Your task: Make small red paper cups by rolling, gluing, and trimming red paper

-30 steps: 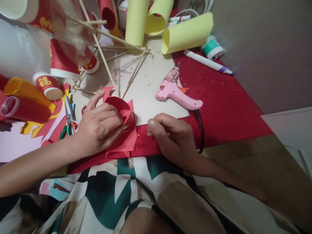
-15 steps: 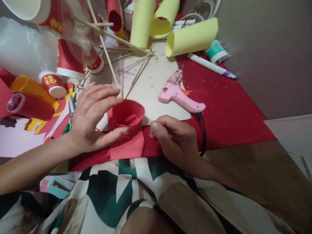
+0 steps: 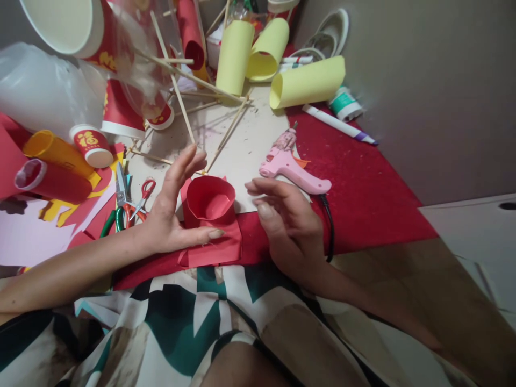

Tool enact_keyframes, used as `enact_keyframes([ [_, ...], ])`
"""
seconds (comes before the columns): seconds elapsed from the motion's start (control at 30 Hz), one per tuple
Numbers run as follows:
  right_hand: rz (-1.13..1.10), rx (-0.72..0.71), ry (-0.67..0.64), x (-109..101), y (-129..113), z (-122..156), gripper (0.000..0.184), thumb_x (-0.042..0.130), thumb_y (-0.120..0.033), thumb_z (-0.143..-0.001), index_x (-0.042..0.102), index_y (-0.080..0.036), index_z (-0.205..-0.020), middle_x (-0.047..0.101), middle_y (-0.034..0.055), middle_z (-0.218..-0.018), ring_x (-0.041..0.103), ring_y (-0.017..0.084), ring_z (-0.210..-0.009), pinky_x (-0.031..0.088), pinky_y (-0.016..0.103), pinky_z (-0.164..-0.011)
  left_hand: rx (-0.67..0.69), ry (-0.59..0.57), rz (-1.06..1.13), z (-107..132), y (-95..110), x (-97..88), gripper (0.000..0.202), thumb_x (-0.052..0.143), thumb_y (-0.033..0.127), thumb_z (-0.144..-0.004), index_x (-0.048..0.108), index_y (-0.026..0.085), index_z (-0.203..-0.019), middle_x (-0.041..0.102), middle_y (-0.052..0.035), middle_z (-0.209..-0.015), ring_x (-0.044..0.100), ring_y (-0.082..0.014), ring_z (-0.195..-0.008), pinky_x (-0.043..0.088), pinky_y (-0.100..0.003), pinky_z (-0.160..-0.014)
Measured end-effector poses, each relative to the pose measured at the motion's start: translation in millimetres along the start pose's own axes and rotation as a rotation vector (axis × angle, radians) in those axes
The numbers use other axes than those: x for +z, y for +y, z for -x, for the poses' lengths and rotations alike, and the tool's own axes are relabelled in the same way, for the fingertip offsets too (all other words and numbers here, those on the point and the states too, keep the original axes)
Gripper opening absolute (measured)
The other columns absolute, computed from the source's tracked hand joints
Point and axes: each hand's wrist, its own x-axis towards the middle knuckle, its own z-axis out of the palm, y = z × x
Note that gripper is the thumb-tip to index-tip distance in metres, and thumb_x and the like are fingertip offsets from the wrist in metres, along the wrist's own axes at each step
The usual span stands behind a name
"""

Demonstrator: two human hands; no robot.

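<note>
1. Metal scissors with red and green handles (image 3: 122, 188) lay together.
2. A person's left hand (image 3: 168, 216) spread wide beside an open red paper cylinder (image 3: 210, 204).
3. That cylinder stood upright on a red paper sheet (image 3: 215, 252).
4. The right hand (image 3: 291, 228) curled loosely, fingertips slightly apart, near a pink plastic glue gun (image 3: 293, 169).

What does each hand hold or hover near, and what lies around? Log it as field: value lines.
Left hand: open, thumb and fingers spread at the left of the red paper tube; contact unclear
Right hand: loosely curled, apart from the tube on its right
Red paper tube: mouth up, over a red paper sheet
Glue gun: pink, lying beyond the right hand
Scissors: two pairs, left of the left hand
Yellow paper tubes: three, at the back
</note>
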Motion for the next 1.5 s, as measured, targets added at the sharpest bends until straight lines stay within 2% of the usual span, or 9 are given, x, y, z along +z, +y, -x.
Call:
enact_keyframes([
  [0.13,0.057,-0.068,-0.108,1.6,-1.6,-1.3,0.053,0.048,-0.038,-0.104,0.036,-0.041,-0.156,0.046,0.0025,-0.160,0.046,0.024,-0.147,0.044,0.052,-0.118,0.060,0.010,-0.046,-8.2,9.3,-17.7,0.088,0.051,0.071,-0.091,0.011,0.037,-0.162,0.023,-0.0091,-0.170,0.032,-0.0346,-0.154,0.032,-0.058,-0.127],
  [0.27,0.045,-0.043,-0.212,8.3,-4.1,-8.3,0.064,0.038,-0.054,-0.104,0.023,-0.035,-0.163,0.030,0.0040,-0.170,0.029,0.026,-0.156,0.031,0.055,-0.126,0.229,-0.108,-0.151,-14.5,10.2,-22.5,0.094,0.058,0.064,-0.092,0.011,0.028,-0.164,0.024,-0.0161,-0.170,0.026,-0.0340,-0.157,0.028,-0.057,-0.128],
  [0.5,0.019,0.031,-0.343,22.5,-4.7,-18.8,0.077,0.035,-0.066,-0.101,0.027,-0.021,-0.163,0.031,0.0118,-0.168,0.030,0.026,-0.156,0.028,0.052,-0.128,0.315,-0.116,-0.162,-8.8,-8.2,-1.6,0.097,0.060,0.059,-0.093,0.011,0.014,-0.163,0.035,-0.0293,-0.161,0.036,-0.0343,-0.153,0.037,-0.052,-0.123],
  [0.77,0.030,0.086,-0.365,31.5,-3.9,-23.8,0.077,0.035,-0.070,-0.099,0.035,-0.022,-0.160,0.038,0.0103,-0.165,0.032,0.024,-0.155,0.028,0.048,-0.128,0.295,-0.079,-0.054,-6.4,-6.9,-0.9,0.097,0.066,0.055,-0.090,0.012,0.023,-0.163,0.033,-0.0227,-0.165,0.030,-0.0330,-0.156,0.036,-0.054,-0.124],
  [1.0,0.003,0.149,-0.269,29.0,-2.7,-23.5,0.073,0.040,-0.069,-0.099,0.042,-0.022,-0.156,0.056,0.0130,-0.152,0.049,0.025,-0.145,0.039,0.049,-0.121,0.107,-0.039,0.149,1.7,-11.3,-4.8,0.114,0.080,0.047,-0.081,0.002,0.035,-0.164,0.014,-0.0149,-0.172,0.031,-0.0358,-0.155,0.046,-0.053,-0.117],
  [1.17,-0.126,0.269,-0.095,26.0,3.9,-15.7,0.068,0.049,-0.070,-0.095,0.055,-0.024,-0.145,0.065,0.0125,-0.142,0.061,0.025,-0.132,0.047,0.045,-0.115,-0.135,-0.148,0.240,10.5,-12.7,-3.8,0.118,0.081,0.040,-0.077,0.004,0.020,-0.164,0.046,-0.0222,-0.155,0.058,-0.0362,-0.134,0.049,-0.048,-0.111],
  [1.27,-0.197,0.323,-0.023,22.0,6.8,-6.0,0.060,0.059,-0.065,-0.092,0.061,-0.025,-0.136,0.068,0.0113,-0.137,0.064,0.025,-0.127,0.052,0.046,-0.110,-0.203,-0.166,0.258,14.2,-9.9,-10.4,0.119,0.082,0.042,-0.074,0.007,0.016,-0.164,0.059,-0.0213,-0.141,0.057,-0.0363,-0.133,0.047,-0.049,-0.111],
  [1.43,-0.380,0.482,0.059,12.8,6.4,9.7,0.047,0.068,-0.059,-0.089,0.067,-0.028,-0.125,0.074,0.0074,-0.125,0.070,0.024,-0.117,0.053,0.046,-0.108,-0.377,-0.071,0.358,18.9,-20.4,-34.2,0.088,0.070,0.044,-0.082,0.031,0.015,-0.156,0.058,-0.0220,-0.141,0.061,-0.0316,-0.126,0.052,-0.047,-0.103],
  [1.5,-0.456,0.560,0.067,11.3,4.1,12.6,0.045,0.070,-0.058,-0.087,0.069,-0.027,-0.119,0.076,0.0071,-0.120,0.072,0.024,-0.115,0.054,0.045,-0.107,-0.440,-0.021,0.234,18.4,-29.8,-39.7,0.071,0.062,0.034,-0.084,0.041,0.012,-0.148,0.061,-0.0211,-0.136,0.065,-0.0292,-0.118,0.056,-0.043,-0.096],
])
